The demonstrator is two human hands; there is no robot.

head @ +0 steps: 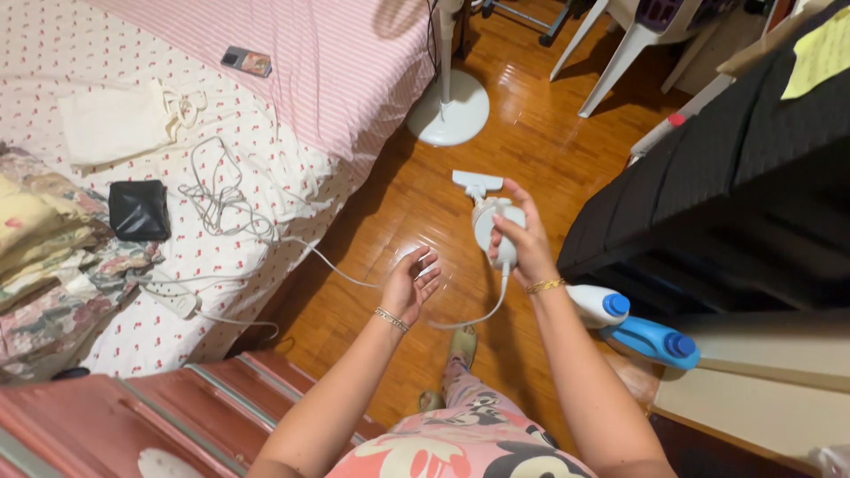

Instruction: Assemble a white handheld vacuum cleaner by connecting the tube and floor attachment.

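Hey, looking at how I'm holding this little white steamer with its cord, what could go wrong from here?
The cord hangs slack from the steamer in your right hand to the tangle on the bed; it could snag your open left hand or your legs. A tug might drag the power strip off the mattress edge. The two bottles by your right elbow look easy to knock.

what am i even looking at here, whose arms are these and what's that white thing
One picture, taken by a camera worn on a person's head, looking down at their own arms. The right hand grips a white handheld appliance with a flat nozzle; its cord runs to a power strip on the bed. The left hand is open, palm up, holding nothing. Also on the bed: a black pouch and folded cloth. Below is wooden floor.
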